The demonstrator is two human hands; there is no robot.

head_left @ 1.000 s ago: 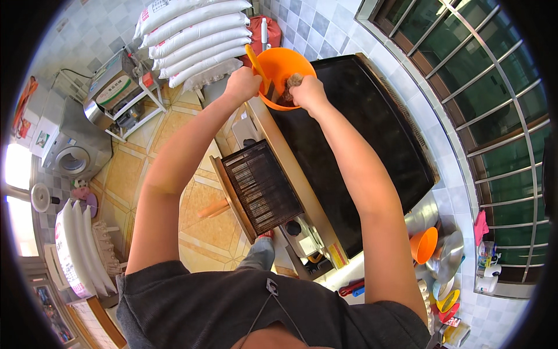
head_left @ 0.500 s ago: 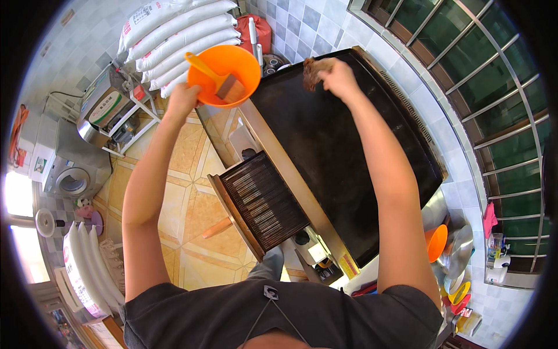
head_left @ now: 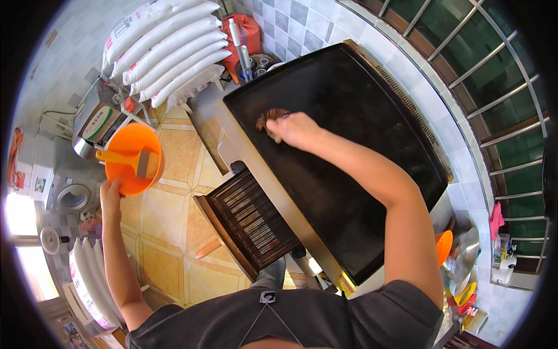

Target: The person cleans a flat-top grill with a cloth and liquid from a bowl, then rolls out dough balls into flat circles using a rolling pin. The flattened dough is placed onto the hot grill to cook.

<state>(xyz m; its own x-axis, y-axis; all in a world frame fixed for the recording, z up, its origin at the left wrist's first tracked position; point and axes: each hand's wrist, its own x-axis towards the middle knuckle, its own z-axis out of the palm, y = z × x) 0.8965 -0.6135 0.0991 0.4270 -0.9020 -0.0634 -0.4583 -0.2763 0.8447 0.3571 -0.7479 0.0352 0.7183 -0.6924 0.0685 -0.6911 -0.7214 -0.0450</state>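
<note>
- Left hand point(head_left: 110, 195), out to the left above the floor point(head_left: 165, 224): fingers pinching the near edge of the orange tub point(head_left: 135, 135).
- Scraper point(head_left: 122, 157): lies in the tub, blade to the right.
- Right hand point(head_left: 295, 131), over the griddle point(head_left: 349, 87) at its far left part: fingers bunched around a brown wad point(head_left: 268, 118); fingertips blurred.
- Slatted tray point(head_left: 253, 218): left of the griddle, nearer the body.
- White sacks point(head_left: 168, 49): stacked far left.

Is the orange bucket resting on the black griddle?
No, the left hand holds the bucket well to the left of the griddle.
</note>
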